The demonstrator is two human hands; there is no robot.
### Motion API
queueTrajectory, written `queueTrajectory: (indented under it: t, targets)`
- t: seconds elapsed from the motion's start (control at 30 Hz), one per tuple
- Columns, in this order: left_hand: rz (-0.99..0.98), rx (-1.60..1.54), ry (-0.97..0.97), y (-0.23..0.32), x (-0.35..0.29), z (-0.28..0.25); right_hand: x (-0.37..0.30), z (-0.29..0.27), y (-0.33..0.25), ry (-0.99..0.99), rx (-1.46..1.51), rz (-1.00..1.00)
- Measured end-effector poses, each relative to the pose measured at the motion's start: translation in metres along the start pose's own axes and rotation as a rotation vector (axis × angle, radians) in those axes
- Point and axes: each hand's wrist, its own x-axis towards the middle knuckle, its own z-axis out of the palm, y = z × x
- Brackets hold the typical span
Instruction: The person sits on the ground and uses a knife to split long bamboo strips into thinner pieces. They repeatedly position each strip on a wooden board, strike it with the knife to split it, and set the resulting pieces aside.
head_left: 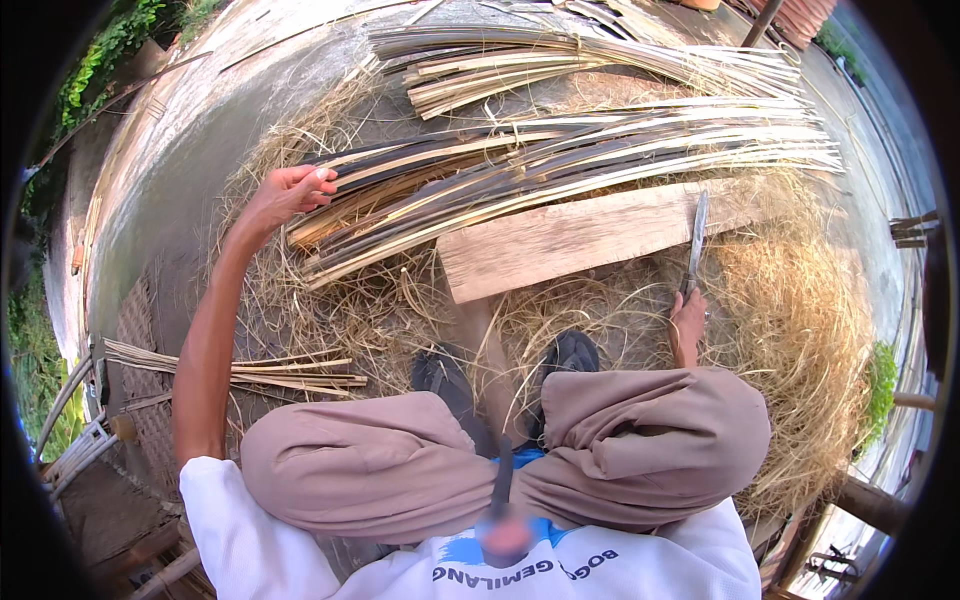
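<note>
The big bundle of long split bamboo strips (560, 170), pale and dark mixed, is laid left to right across the straw-covered ground (800, 320), with its near end touched by the left hand (290, 192), fingers loosely curled on the strip ends. That hand is clearly the nearer one. A long grey knife blade (696, 240) is gripped upright by the right hand (688, 318), just beside one pale wooden plank (580, 238). Three strip bundles can be counted, one knife, one plank.
</note>
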Motion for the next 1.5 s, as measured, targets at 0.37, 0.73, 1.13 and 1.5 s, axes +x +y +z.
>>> queueTrajectory:
  t: [0.37, 0.73, 1.13, 1.5]
  targets:
    - [0.156, 0.900, 0.050, -0.145, 0.142, 0.142, -0.006, -0.015, -0.008, 0.066, 0.054, -0.013]
    - [0.096, 0.379, -0.289, -0.171, 0.140, 0.088, -0.010, -0.018, -0.025, 0.043, 0.172, 0.015]
    - [-0.115, 0.450, -0.389, -0.083, 0.099, 0.072, -0.004, -0.013, -0.024, -0.014, 0.119, 0.030]
    - [0.614, 0.693, 0.442, -0.031, 0.097, 0.044, -0.007, -0.008, -0.021, 0.012, 0.087, 0.000]
